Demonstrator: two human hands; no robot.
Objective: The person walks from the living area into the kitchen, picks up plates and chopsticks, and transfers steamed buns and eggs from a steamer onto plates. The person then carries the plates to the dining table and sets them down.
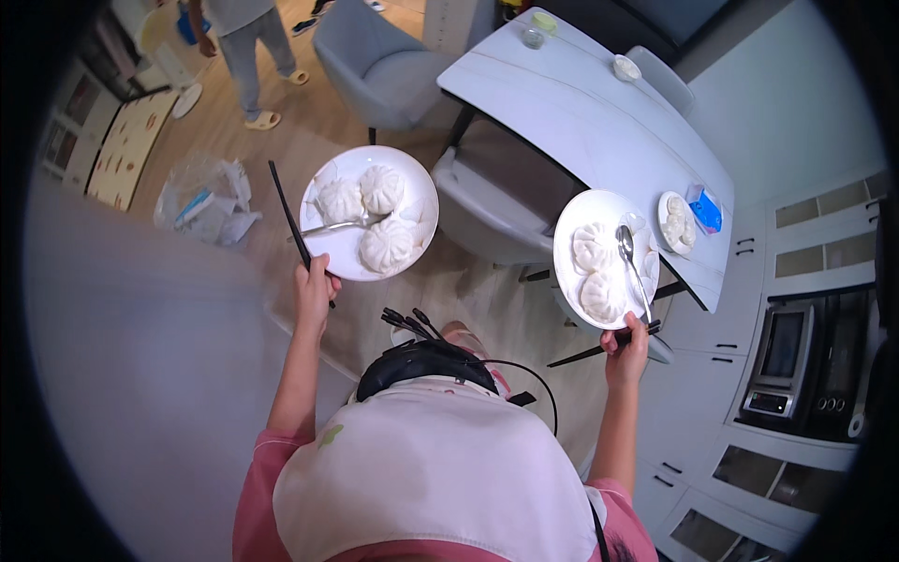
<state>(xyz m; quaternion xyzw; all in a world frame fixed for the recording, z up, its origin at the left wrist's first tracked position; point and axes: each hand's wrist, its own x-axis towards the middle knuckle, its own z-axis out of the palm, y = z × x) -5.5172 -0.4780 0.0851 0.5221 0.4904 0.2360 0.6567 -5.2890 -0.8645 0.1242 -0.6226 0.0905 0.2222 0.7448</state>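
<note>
With my left hand (315, 291) I grip the rim of a white plate (330, 256) and black chopsticks (288, 211). On that plate lie three steamed buns (387, 246) and a metal spoon (330, 228). My right hand (627, 351) holds the rim of a second white plate (572, 295), along with black chopsticks (579, 357) beneath it. Two steamed buns (602, 297) and a metal spoon (626, 242) rest on this plate. Both plates are held above the floor, apart from each other.
A marble-patterned table (555, 105) bears a small plate of buns (668, 235), a blue packet (704, 211), a bowl (626, 68) and a glass jar (532, 38). Chairs (393, 77) stand beside it. A person (246, 56) stands at upper left, near a plastic bag (204, 200).
</note>
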